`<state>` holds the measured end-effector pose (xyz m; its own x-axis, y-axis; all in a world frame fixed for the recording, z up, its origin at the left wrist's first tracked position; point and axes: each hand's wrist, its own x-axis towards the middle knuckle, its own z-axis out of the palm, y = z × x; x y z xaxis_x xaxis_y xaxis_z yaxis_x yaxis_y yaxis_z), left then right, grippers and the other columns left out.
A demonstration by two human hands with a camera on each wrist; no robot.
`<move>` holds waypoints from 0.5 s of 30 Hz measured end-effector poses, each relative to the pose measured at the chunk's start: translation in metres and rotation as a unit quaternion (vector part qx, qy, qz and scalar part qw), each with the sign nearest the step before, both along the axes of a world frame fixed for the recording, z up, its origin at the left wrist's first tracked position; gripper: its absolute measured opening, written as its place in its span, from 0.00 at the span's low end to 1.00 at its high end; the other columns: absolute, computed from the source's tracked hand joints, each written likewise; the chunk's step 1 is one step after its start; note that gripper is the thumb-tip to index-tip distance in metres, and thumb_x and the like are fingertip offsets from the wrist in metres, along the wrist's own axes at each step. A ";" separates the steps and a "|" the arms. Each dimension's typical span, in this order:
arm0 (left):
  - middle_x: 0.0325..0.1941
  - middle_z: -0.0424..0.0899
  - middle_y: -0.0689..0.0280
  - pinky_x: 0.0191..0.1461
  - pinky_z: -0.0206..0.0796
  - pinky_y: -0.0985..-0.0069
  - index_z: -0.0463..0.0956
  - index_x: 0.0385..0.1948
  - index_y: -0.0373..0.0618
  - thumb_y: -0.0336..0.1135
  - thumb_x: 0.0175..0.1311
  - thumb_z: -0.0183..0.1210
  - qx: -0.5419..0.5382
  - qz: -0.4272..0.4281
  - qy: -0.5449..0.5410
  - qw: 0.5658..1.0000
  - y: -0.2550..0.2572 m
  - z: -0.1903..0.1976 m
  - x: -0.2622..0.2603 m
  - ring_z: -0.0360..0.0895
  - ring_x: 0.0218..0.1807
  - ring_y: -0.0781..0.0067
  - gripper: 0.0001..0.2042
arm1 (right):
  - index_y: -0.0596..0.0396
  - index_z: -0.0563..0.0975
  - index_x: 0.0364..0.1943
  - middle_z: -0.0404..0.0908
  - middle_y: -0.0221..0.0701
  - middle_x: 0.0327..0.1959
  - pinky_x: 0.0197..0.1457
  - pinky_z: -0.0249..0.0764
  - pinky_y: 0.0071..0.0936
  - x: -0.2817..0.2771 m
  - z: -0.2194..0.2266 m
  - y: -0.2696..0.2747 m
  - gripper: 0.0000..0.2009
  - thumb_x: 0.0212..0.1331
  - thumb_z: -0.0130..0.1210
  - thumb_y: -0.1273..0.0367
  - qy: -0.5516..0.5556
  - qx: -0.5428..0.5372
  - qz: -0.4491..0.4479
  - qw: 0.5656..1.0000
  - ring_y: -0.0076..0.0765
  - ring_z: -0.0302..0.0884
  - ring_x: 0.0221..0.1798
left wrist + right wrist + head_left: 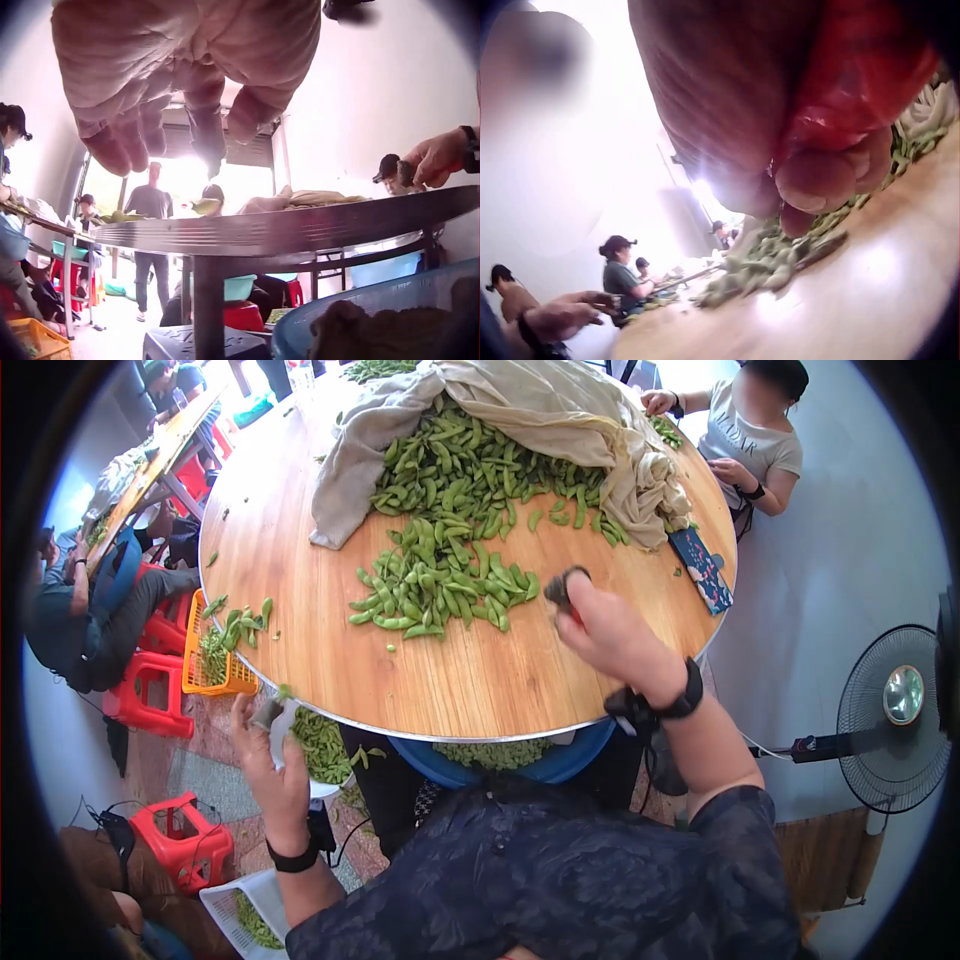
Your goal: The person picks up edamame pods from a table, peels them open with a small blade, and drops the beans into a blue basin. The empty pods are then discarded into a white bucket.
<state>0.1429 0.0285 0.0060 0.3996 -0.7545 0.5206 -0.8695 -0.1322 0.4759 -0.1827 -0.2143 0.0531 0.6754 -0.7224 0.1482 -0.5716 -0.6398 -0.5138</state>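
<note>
My left hand (270, 760) is held off the table's near left edge, fingers apart, a grey cover on one finger. A small green pod piece (206, 205) shows by that covered fingertip, close to the tabletop edge in the left wrist view. Over the right part of the round wooden table (330, 630), my right hand (615, 630) has its fingers curled round glossy red plastic (855, 90); its full shape is hidden in the palm. A dark cover sits on a digit of this hand. Green soybean pods (440, 580) lie heaped ahead of both hands.
A pale cloth (560, 420) partly covers the heap. A blue tub (570, 760) of shelled beans stands under the near edge. An orange basket (243, 678) is left, a patterned blue packet (702, 570) right. A fan (890, 715) and red stools (150, 695) stand nearby; other people sit around.
</note>
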 end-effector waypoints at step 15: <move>0.45 0.77 0.59 0.49 0.66 0.75 0.70 0.51 0.35 0.25 0.61 0.54 0.010 -0.301 0.286 0.910 -0.065 0.018 -0.096 0.75 0.45 0.69 0.16 | 0.58 0.66 0.42 0.68 0.28 0.20 0.21 0.66 0.27 0.014 0.014 -0.022 0.11 0.55 0.50 0.72 -0.134 0.373 -0.076 0.915 0.28 0.68 0.18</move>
<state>0.0466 -0.0368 0.0240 0.1121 -0.9329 0.3423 -0.3987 0.2733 0.8754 -0.1687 -0.2366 0.0670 0.5696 -0.7730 -0.2794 -0.4145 0.0234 -0.9097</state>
